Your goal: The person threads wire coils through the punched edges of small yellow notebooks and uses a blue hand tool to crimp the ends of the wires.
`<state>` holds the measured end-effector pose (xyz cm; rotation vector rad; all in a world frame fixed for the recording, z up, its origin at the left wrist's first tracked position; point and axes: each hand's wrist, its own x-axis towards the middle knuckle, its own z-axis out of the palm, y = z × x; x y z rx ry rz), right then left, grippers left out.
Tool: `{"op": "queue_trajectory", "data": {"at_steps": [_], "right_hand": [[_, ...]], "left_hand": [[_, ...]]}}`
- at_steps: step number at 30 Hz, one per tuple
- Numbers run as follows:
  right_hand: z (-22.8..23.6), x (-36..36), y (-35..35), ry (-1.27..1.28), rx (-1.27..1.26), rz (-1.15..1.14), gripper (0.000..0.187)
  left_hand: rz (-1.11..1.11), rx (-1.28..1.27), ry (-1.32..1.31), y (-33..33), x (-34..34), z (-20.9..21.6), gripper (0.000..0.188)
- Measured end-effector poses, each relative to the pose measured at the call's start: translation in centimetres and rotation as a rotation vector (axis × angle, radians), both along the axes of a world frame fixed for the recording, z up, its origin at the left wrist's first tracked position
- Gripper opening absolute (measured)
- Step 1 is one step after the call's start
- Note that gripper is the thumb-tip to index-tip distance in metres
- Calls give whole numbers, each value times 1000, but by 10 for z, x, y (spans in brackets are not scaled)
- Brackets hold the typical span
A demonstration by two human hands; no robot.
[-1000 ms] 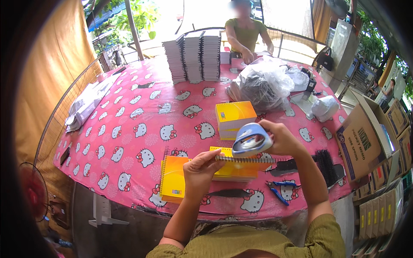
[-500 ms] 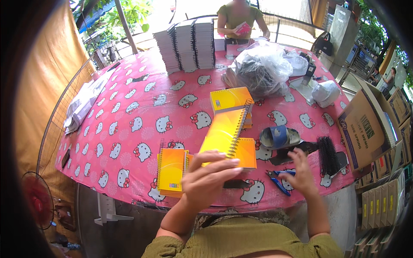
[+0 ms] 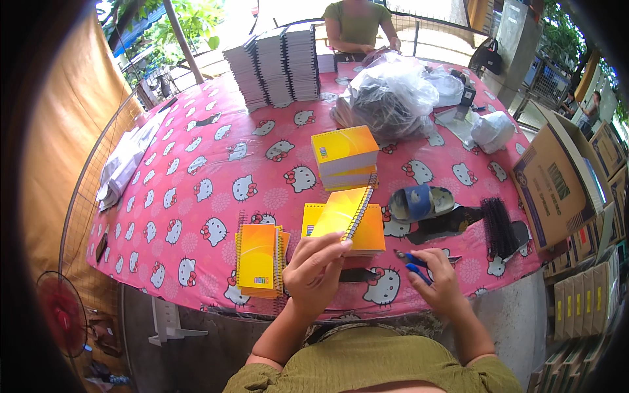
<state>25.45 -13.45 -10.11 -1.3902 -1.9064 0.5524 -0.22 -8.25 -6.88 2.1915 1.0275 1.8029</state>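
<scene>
My left hand [image 3: 313,270] grips the lower end of a yellow spiral notebook [image 3: 342,208] and holds it tilted, its wire coil along the right edge. Below it lies a stack of unbound-looking yellow-orange notebooks [image 3: 365,230]. My right hand [image 3: 439,280] has its fingers around the blue handles of small wire cutters [image 3: 415,264], whose jaws point left toward the notebook. A pile of coil-bound notebooks [image 3: 257,259] rests to the left of my left hand. Farther back stands another stack of yellow notebooks [image 3: 344,145].
A blue slide sandal [image 3: 419,203] and a bunch of black coils [image 3: 499,228] lie to the right. Beyond are a clear plastic bag [image 3: 390,95], tall stacks of bound paper [image 3: 272,69] and a co-worker [image 3: 357,29]. A cardboard box [image 3: 557,187] stands at the right edge.
My right hand has come down and picked up the wire cutters from the table. My left hand has lowered the notebook slightly. The co-worker's hands have moved down behind the plastic bag.
</scene>
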Motion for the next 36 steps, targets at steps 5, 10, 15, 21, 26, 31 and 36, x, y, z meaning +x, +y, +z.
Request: {"op": "queue_trajectory", "data": {"at_steps": [5, 10, 15, 21, 26, 31, 36], "right_hand": [[48, -42, 6, 97, 223, 153, 48], [58, -60, 10, -21, 331, 129, 46], [39, -45, 22, 849, -715, 410, 28], [32, -48, 12, 492, -250, 273, 44], [-27, 11, 8, -206, 91, -138, 49], [-40, 29, 16, -337, 116, -218, 53], [-38, 114, 65, -352, 242, -697, 47]], "left_hand": [[11, -129, -205, -7, 9, -7, 29], [9, -99, -153, -9, 7, -10, 28], [-38, 63, -64, -7, 4, -7, 21], [125, 107, -51, -4, -28, 17, 20], [278, 259, 26, -19, -106, 83, 16], [172, -211, 576, 23, -136, 78, 15], [113, -466, 855, 60, -150, -26, 39]]}}
